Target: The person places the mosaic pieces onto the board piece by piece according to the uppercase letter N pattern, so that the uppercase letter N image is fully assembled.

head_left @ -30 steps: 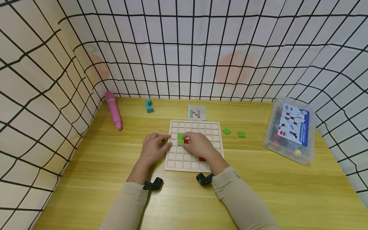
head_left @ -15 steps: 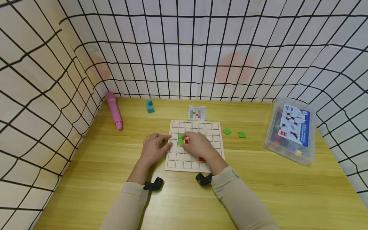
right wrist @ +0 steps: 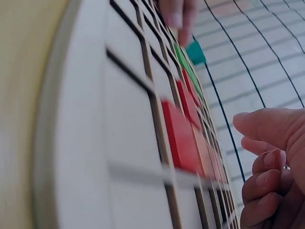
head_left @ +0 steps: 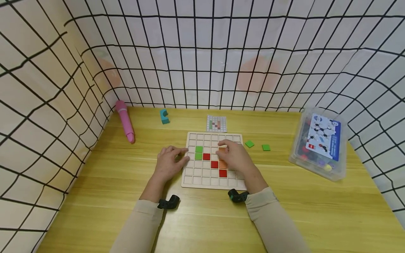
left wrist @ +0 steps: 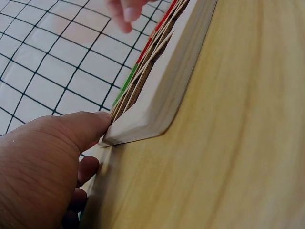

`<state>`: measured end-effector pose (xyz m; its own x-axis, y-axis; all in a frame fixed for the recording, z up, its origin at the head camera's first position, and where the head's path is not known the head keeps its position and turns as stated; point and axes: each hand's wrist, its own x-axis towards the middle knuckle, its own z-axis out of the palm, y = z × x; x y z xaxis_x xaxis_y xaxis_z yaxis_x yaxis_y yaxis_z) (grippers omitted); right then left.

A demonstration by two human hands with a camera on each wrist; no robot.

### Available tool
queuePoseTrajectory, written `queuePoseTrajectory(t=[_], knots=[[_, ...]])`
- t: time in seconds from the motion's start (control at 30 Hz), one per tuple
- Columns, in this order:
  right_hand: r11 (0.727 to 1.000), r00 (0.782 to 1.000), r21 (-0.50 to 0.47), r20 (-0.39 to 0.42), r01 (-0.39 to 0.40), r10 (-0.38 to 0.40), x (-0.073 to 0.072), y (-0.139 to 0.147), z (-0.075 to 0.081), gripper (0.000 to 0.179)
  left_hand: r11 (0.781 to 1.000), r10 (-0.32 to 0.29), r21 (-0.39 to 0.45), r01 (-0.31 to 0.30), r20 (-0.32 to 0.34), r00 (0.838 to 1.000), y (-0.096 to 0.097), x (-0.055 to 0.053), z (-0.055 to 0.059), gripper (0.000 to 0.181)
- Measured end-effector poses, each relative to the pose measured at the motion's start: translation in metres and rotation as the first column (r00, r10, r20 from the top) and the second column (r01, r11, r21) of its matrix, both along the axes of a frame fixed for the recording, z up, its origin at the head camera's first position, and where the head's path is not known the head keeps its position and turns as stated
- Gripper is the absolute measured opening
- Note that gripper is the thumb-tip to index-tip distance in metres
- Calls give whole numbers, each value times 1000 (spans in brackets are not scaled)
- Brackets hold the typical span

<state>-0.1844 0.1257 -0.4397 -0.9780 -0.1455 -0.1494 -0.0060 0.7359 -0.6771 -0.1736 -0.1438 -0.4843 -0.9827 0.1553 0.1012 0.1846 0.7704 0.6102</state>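
Note:
A pale wooden grid board (head_left: 205,181) lies flat on the table. On it sit two green tiles (head_left: 198,153), red tiles (head_left: 214,164) in a diagonal row, and orange tiles (head_left: 223,164) partly hidden under my right hand (head_left: 235,156). That hand hovers over the board's right half, thumb and index finger apart; in the right wrist view nothing shows between its fingers. My left hand (head_left: 169,162) touches the board's left edge with thumb and index fingertips. In the left wrist view its thumb (left wrist: 90,126) rests against the board's rim (left wrist: 147,121).
A pattern card (head_left: 216,124) lies behind the board. Two loose green tiles (head_left: 249,144) are right of it. A clear plastic box (head_left: 297,160) stands farther right. A teal block (head_left: 164,116) and a pink microphone-shaped thing (head_left: 125,121) lie back left. Black wire mesh (head_left: 212,88) borders the table.
My right hand has moved right, from beside the green tiles to over the orange ones, uncovering the red tiles. My left hand stays at the board's left edge.

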Motion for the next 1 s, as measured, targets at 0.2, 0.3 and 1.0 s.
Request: queuePoseTrajectory(t=[0.2,0.3,1.0], knots=[[991,991,39,14,130,-131,-3,31,-5,43,1000,1,2,-1,1,1000,0,0,0,40],[981,982,41,28,188,-189,-3,47,-6,44,1000,2,-2,-2,8,1000,1,0,0,40],[886,897,150,-4,438,-443,10,115,-17,61,1000,8,8,-8,2,1000,0,1,1,38]])
